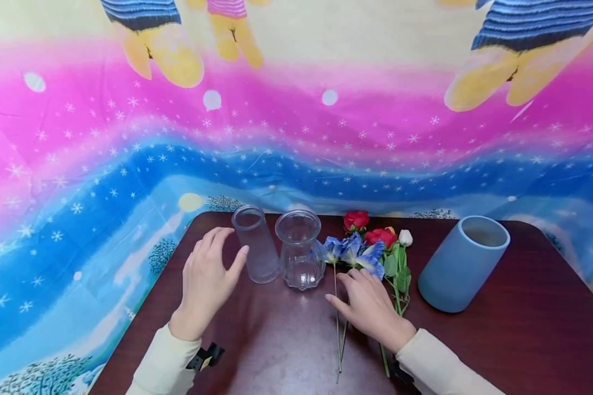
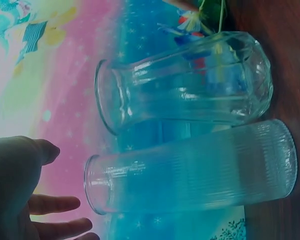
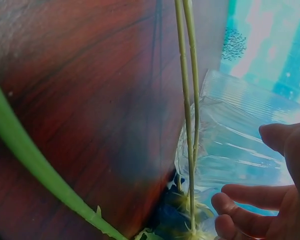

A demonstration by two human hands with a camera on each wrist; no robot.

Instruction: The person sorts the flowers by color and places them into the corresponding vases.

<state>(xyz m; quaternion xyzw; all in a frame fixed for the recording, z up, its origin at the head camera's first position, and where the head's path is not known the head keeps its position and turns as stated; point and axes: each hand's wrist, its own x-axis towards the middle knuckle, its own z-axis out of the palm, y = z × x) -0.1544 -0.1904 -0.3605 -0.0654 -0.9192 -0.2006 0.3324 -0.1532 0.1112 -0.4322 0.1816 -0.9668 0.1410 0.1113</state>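
Observation:
My left hand is held in the air beside a narrow ribbed glass vase, thumb spread from the fingers. In the left wrist view a gap shows between its fingertips and that vase's rim. A wider clear glass vase with a flared neck stands just right of the narrow one. Blue artificial flowers with long thin stems lie right of the vases. My right hand hovers over those stems, fingers loosely bent and apart from the thumb, nothing gripped between them.
Red roses and a white bud on green stems lie beside the blue flowers. A matte blue-grey vase stands at the right of the dark wooden table. A patterned cloth hangs behind.

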